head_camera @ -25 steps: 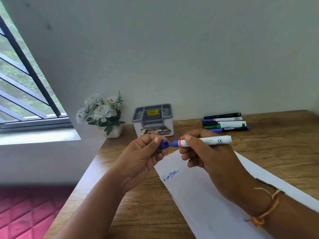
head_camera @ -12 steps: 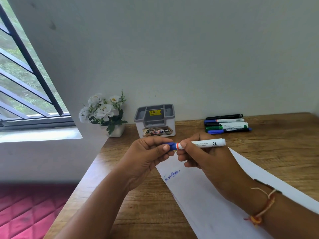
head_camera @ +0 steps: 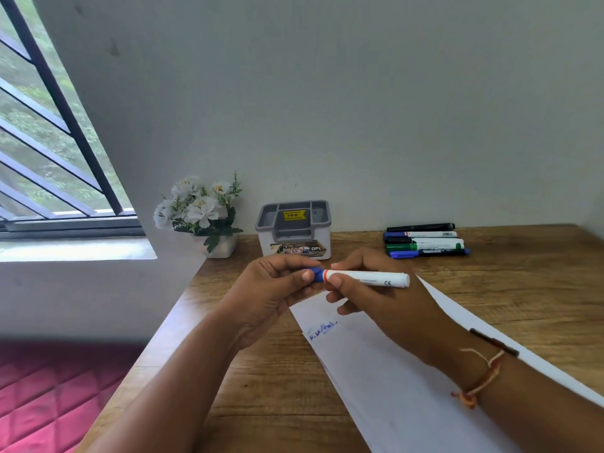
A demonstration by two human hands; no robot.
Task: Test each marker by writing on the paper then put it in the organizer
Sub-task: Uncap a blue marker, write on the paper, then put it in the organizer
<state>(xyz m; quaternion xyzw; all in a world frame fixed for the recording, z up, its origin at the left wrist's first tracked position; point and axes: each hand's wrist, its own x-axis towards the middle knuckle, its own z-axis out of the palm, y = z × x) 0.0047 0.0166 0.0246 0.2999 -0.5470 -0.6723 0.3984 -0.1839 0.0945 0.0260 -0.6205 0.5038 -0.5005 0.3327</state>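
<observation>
One sheet, the paper (head_camera: 392,387): it lies on the table (head_camera: 277,403) under the right hand (head_camera: 385,308), and a blue scribble (head_camera: 322,331) sits just below both sets of knuckles. That looks like this marker's test mark.
Right hand: its fingers are curled round the white barrel of the marker (head_camera: 369,278), thumb and forefinger pinching close to the orange band. The marker lies level, lifted clear of the paper.
Left hand (head_camera: 271,289): thumb and fingers are pinched round the blue cap (head_camera: 316,275), which meets the marker's writing end. I cannot tell whether it is fully pressed home.
Step in hand: I'd call this capping. The writing is done, the stowing is not.
Next move: press the cap firmly on and let the left hand go. The right hand then carries the marker forward and a little to its left, turns it upright and lines it up over a slot.
Organizer (head_camera: 265,245): it stands just beyond the left hand's fingertips, with no marker showing in it.
Spare markers (head_camera: 425,240): they lie in a row beyond and to the right of the right hand, against the wall, by my reading untested.
</observation>
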